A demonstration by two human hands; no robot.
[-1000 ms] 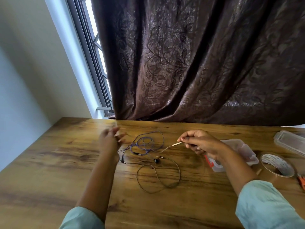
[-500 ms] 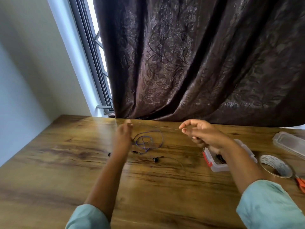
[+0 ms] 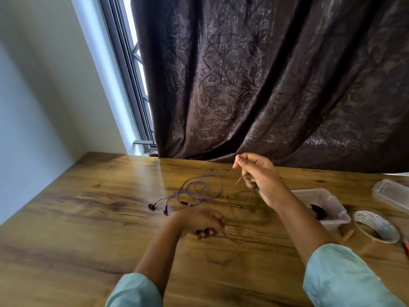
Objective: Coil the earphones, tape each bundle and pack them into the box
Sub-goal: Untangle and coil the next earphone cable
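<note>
A purple earphone [image 3: 194, 192] lies loosely looped on the wooden table [image 3: 88, 218], its two dark earbuds at the left end. My right hand [image 3: 257, 176] is raised above the table and pinches a thin brown earphone cable [image 3: 243, 201], which hangs down in blurred loops. My left hand [image 3: 203, 222] is low over the table, blurred, its fingers curled around the other part of that brown cable. The clear plastic box [image 3: 318, 200] stands behind my right forearm with something dark inside. A roll of clear tape [image 3: 376, 227] lies right of the box.
The box's clear lid [image 3: 391, 193] rests at the far right edge. An orange tool [image 3: 406, 247] peeks in at the right border. A dark curtain [image 3: 265, 85] hangs behind the table's far edge, with a window and wall to the left.
My left hand dropped from beside the purple earphone toward me and to the right. My right hand stayed raised; the brown cable left the table and now hangs between my hands.
</note>
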